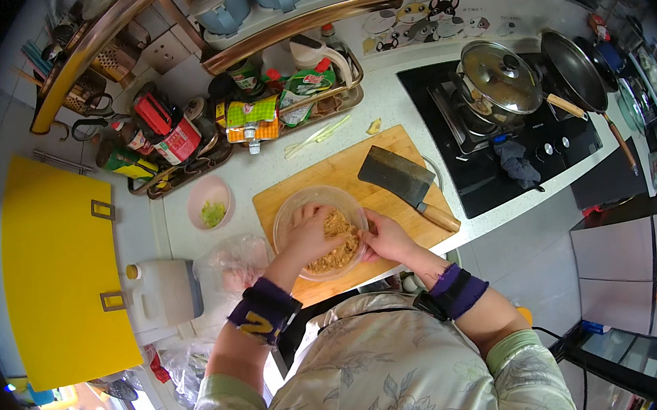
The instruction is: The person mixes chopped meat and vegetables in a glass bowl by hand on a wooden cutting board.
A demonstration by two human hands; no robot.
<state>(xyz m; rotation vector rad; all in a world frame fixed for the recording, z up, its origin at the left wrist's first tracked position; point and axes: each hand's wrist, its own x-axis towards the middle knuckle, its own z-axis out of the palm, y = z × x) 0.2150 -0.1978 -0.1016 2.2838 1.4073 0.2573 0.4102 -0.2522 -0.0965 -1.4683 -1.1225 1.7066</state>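
Note:
A clear round bowl of brown minced filling rests on a wooden cutting board. My left hand reaches inside the bowl, its fingers spread against the filling and the inner wall; some fingertips are hard to make out. With my right hand I grip the bowl's right rim, thumb at the edge. Right of the bowl, a cleaver with a wooden handle lies on the board. A pink bowl with chopped green onion stands to the left.
Scallion stalks and a ginger piece lie behind the board. A lidded pot and a frying pan stand on the black stove. A plastic bag and a jug are at the left. Condiments fill a rack.

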